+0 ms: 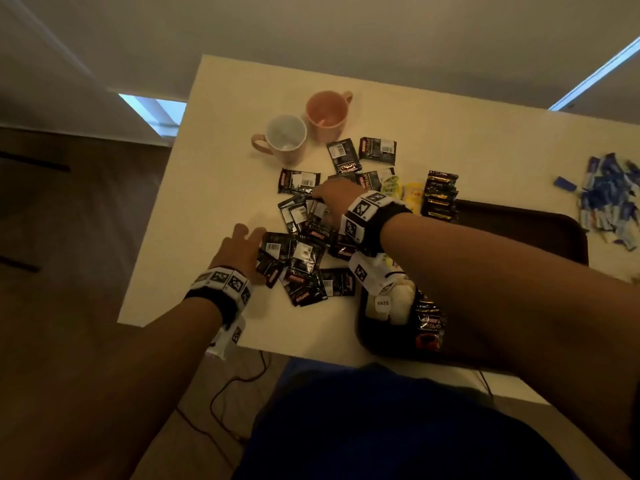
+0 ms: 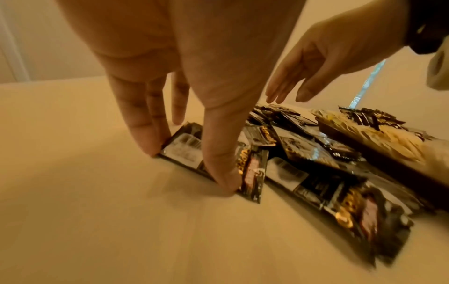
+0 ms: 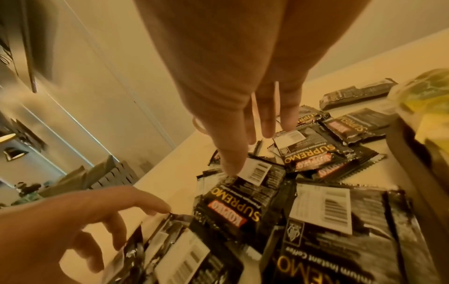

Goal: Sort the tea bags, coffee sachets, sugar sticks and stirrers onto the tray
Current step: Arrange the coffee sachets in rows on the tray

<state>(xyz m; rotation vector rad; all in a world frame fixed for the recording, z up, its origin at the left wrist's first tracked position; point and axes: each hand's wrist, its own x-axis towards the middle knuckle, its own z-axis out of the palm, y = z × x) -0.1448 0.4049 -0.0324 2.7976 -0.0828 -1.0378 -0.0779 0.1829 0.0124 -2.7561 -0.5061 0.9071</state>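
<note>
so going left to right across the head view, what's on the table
left hand → pink mug with pale inside → peach ceramic mug → stacked black coffee sachets with gold print → dark brown plastic tray → heap of blue and white sugar sticks

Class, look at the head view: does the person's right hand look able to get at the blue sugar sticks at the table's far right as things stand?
Probably yes. The right hand is open above the coffee sachets; nothing stands between it and the blue sugar sticks, only the low tray.
</note>
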